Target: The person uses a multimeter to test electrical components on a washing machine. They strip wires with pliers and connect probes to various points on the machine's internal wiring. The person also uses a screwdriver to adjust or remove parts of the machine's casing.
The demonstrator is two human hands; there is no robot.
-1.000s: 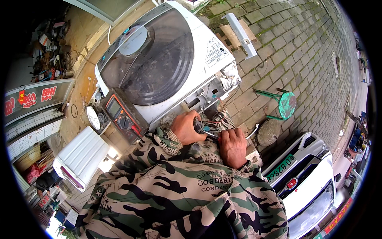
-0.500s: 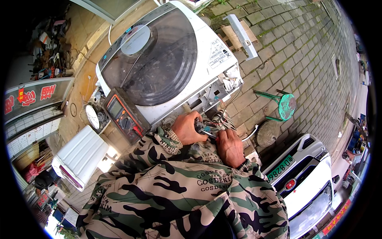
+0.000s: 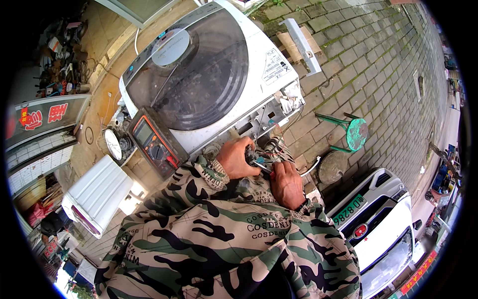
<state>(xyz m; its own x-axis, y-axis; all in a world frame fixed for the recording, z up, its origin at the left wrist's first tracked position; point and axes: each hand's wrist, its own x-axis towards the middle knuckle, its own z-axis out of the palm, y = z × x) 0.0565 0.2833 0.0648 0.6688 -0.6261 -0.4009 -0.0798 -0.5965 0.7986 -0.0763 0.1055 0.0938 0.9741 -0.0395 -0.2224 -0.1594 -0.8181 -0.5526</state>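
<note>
My left hand is closed, its thumb and fingers curled round a small dark part with wires at it. My right hand is closed on what looks like a screwdriver. Its thin metal shaft points left to the part in my left hand, and a bit of red handle shows by my fingers. Both hands are close together at the near edge of a white top-loading washing machine with a dark see-through lid. Loose wires run between the opened panel and my hands. My fingers partly hide the part.
A multimeter in a dark orange case leans at the machine's left corner. A white bin-like housing stands farther left. To the right are a green stool, a round stone slab and a parked white car. A detached white strip lies behind.
The whole view has shifted slightly. My hands keep nearly the same pose, and the shaft still points at the part in my left hand.
</note>
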